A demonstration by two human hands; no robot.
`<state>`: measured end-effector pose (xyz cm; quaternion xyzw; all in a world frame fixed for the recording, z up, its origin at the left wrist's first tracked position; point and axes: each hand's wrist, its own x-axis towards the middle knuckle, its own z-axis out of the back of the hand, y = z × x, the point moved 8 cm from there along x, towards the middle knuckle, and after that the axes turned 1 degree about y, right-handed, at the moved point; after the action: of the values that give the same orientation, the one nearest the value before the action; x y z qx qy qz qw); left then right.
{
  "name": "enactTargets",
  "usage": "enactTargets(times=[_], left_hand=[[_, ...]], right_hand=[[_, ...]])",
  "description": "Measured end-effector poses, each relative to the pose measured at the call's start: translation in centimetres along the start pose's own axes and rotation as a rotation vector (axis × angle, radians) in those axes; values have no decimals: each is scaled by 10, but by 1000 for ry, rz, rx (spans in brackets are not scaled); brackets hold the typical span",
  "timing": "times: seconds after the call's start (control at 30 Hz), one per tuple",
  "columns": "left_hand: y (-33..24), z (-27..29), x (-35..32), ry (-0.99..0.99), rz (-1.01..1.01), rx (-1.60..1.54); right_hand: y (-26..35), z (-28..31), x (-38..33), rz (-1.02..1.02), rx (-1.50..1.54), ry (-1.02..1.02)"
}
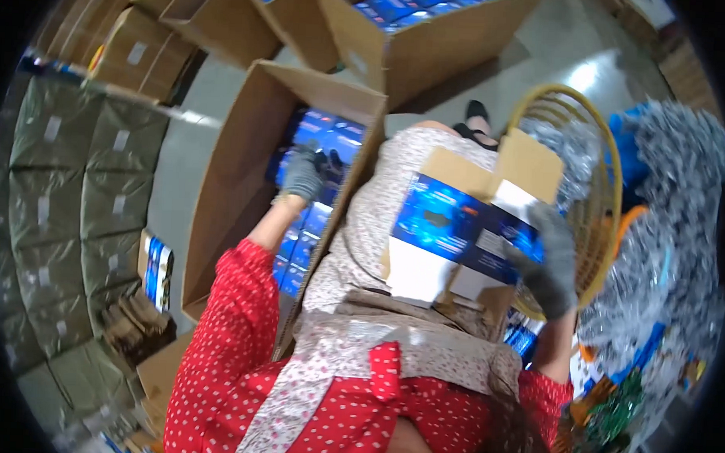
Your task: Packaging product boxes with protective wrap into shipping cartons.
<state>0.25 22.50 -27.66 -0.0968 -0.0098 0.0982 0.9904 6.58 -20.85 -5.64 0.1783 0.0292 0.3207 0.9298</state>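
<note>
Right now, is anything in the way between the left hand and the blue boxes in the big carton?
No, nothing visible. The left hand is already inside the open carton, resting on the blue boxes.

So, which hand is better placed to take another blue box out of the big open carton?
Probably the left. The left hand in its grey glove already reaches into the open carton, on the blue boxes packed there. The right hand is busy: its fingers hold a blue box over the lap.

Grey concrete floor, glare patch at upper right. Stacked olive wrapped bales left; brown cardboard cartons behind.
</note>
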Motion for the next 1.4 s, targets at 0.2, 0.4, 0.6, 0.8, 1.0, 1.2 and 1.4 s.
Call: enactTargets(times=[0.2, 0.4, 0.6, 0.8, 1.0, 1.2, 1.4], left_hand=[[-221, 189, -30, -140, -408, -679], [-273, 141, -80, 7, -532, -208], [-295, 200, -57, 196, -766, -886], [-309, 275, -25, 394, -1193, -932], [-303, 291, -30, -101, -739, -1013], [-278, 290, -4, -237, -623, -991], [-332, 301, -22, -62, -676, -834]], right_hand=[[18, -22, 18, -47, -233, 92], [8, 9, 22, -253, -36, 3], [-9, 64, 20, -393, 496, -263], [-36, 64, 35, -508, 1512, -912], [5, 40, 7, -538, 1616, -603], [-12, 33, -7, 26, 806, -560], [55, 80, -35, 167, 708, -530]])
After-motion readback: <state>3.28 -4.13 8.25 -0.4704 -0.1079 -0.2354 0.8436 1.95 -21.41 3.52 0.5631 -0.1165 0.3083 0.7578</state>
